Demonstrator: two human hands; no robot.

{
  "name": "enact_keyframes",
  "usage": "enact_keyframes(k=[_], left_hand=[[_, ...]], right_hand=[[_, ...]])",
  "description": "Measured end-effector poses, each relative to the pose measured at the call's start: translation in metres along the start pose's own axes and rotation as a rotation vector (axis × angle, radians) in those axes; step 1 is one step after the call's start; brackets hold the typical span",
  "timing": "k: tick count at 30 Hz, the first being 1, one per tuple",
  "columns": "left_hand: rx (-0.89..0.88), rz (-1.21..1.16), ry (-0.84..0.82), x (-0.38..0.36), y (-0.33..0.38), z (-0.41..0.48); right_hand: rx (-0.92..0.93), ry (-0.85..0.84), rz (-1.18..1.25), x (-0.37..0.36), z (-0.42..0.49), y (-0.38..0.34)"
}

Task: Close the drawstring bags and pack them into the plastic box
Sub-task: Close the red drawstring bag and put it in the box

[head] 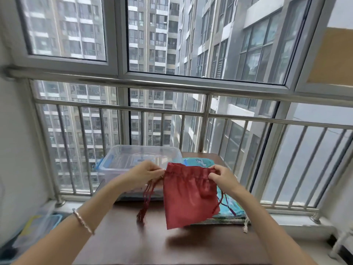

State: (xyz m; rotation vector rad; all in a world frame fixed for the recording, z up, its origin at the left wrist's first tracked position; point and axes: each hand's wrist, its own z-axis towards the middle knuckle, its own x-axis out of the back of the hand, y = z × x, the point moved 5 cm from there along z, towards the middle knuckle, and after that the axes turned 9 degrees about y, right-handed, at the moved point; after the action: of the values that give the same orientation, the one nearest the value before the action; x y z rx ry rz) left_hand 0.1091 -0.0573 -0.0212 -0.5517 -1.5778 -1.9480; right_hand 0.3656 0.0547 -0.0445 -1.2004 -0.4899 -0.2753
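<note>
Head view shows the metal window railing (172,109) behind my brown desk (133,236). A clear plastic box (122,163) stands at the desk's far left, and just beside it on the right lies a flat pile of turquoise bags (229,209). I hold the red drawstring bag (189,197) up over the desk, in front of that pile, its mouth partly gathered. My left hand (145,173) pinches the red cords (147,199) at the bag's top left corner. My right hand (222,177) pinches the top right hem. The cords dangle loose below my left hand. A bracelet (83,220) circles my left wrist.
</note>
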Motion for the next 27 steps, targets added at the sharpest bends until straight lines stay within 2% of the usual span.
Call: enact_keyframes(k=[2,4,6,10,14,21,27], left_hand=[[0.034,0.002,0.02,0.01,-0.015,-0.009],[0.087,-0.089,0.054,0.019,-0.024,-0.019],[0.152,-0.207,0.099,0.026,-0.031,-0.027],[0.258,-0.384,0.227,0.037,-0.042,-0.042],[0.337,-0.534,0.294,0.035,-0.043,-0.054],[0.392,-0.94,0.423,0.037,-0.048,-0.064],[0.397,-1.082,0.501,0.027,-0.051,-0.067]], right_hand=[[-0.05,-0.134,0.088,-0.019,-0.004,0.001],[-0.155,-0.178,0.182,-0.032,-0.004,0.007],[-0.196,-0.174,0.119,-0.035,-0.001,0.016],[-0.162,-0.238,0.062,-0.033,-0.007,0.023],[-0.102,-0.206,0.141,-0.021,-0.013,0.033],[-0.278,-0.063,0.425,-0.002,-0.015,0.066],[-0.275,-0.049,0.41,0.003,-0.023,0.076]])
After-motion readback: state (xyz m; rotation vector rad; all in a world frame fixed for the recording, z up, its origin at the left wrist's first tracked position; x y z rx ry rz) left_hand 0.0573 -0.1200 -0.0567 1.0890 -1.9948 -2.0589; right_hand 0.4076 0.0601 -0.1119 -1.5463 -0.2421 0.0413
